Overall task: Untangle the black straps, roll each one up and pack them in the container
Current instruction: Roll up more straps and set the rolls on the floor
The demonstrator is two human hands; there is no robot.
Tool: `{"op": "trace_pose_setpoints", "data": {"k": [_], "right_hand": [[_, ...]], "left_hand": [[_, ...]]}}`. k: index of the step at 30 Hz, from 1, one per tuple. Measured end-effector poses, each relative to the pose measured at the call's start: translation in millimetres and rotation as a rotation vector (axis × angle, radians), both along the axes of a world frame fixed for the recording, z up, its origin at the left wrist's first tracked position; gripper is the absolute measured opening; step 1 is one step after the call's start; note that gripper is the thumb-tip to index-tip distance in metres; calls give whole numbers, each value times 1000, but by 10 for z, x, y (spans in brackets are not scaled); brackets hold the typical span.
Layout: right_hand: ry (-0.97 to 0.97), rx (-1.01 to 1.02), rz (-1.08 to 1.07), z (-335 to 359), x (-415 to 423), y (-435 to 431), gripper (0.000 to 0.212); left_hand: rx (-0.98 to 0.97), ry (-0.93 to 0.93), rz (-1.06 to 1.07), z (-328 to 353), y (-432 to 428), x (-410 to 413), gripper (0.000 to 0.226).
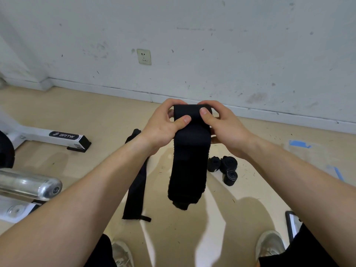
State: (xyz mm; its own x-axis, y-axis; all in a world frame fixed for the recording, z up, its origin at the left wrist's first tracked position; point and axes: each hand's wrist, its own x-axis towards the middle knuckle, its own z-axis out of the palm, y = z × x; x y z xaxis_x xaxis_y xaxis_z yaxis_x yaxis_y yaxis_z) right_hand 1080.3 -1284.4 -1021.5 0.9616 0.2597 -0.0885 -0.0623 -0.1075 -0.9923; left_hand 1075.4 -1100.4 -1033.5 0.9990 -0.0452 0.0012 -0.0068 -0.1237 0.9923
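Both hands are held up in front of the chest, working the top end of a wide black strap. The left hand pinches it from the left, thumb pressed flat on the front of the cloth, and the right hand does the same from the right, so both are closed firmly on the same strap at its upper edge, where a roll seems to be starting. The rest of the strap hangs straight down between the forearms, its lower end doubled over and clear of the floor.

The likeliest trouble is a loose or crooked roll. The hanging length is heavy and free to swing, and if the thumbs let the first turns slip, the roll will probably cone out to one side and have to be redone. The folded lower end could also be caught into the roll as a lump if it is not shaken flat first.

A second strap lies flat on the floor just left of the hanging one; if the dangling end brushes it, the fuzzy faces may cling and tangle again. Three finished rolls sit on the floor to the right, touching each other; a knock could send them rolling or start them unwinding. The container is not clearly in view, so I cannot tell how far the finished roll must travel
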Motion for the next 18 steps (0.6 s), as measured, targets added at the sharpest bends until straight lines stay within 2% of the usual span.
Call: {"op": "trace_pose_setpoints", "data": {"k": [4, 6, 10, 18], "right_hand": [[14, 77, -14, -4, 13, -7, 22], [31, 106, -22, -15, 22, -15, 22], [62, 170, -21, -27, 36, -23, 24], [27, 130, -13, -61, 29, -50, 28]], "left_hand": [[-22, 5, 11, -14, -13, -17, 42], [-110, 67, 21, -16, -29, -23, 47], [-304, 203, 2, -4, -80, -79, 37], [-239, 222, 13, 43, -117, -86, 33]]}}
